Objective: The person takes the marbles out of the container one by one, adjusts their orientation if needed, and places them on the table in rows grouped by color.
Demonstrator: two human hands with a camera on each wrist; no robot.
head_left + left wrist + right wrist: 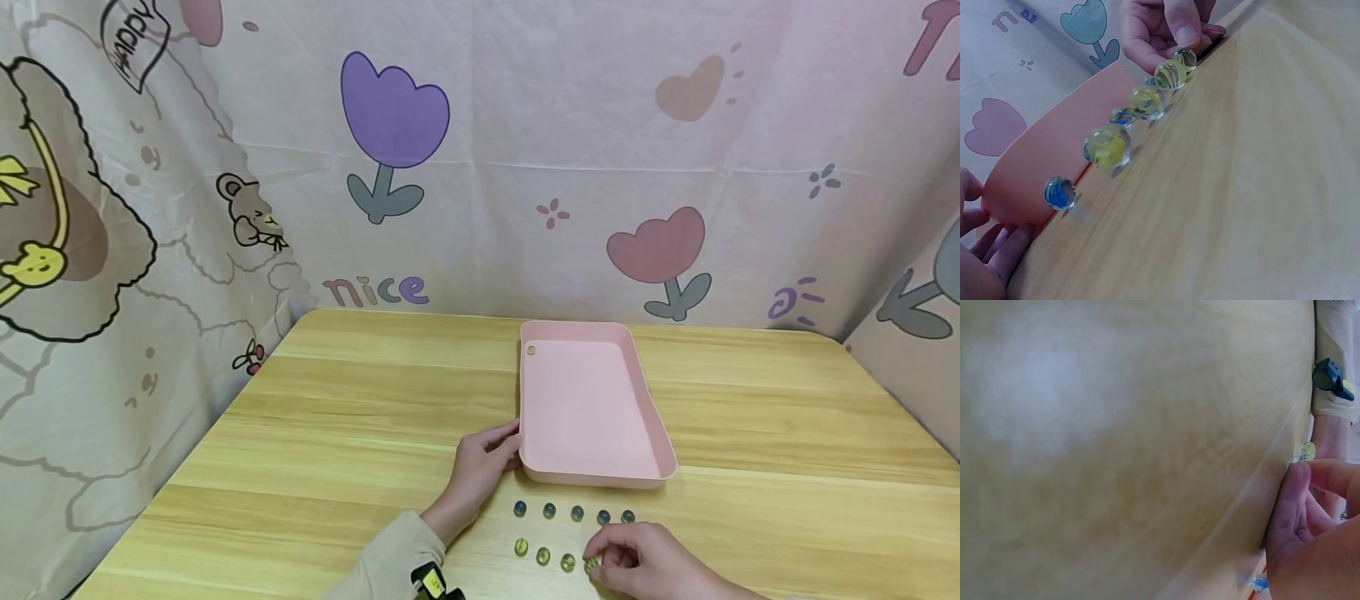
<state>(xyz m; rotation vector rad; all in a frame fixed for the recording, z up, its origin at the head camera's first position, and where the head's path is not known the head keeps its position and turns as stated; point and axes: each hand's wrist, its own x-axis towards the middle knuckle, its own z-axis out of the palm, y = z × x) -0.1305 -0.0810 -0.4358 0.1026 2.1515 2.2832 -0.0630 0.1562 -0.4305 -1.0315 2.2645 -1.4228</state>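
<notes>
My right hand pinches a clear marble with yellow swirls between thumb and fingertips, low over the wooden table. That marble stands at the right end of a row with three other yellow marbles. Just beyond lies a second row of several blue-swirled marbles, the rightmost close to the right hand's knuckles. A pink rectangular tray stands behind both rows. Against the tray's left outer wall, near its front corner, my left hand rests with its fingertips; in the left wrist view, its fingers lie low along that wall.
The wooden table reaches back to a printed cloth hanging behind it, and more cloth hangs at both sides. A small round spot shows in the tray's far left corner. A dark device sits on the left sleeve.
</notes>
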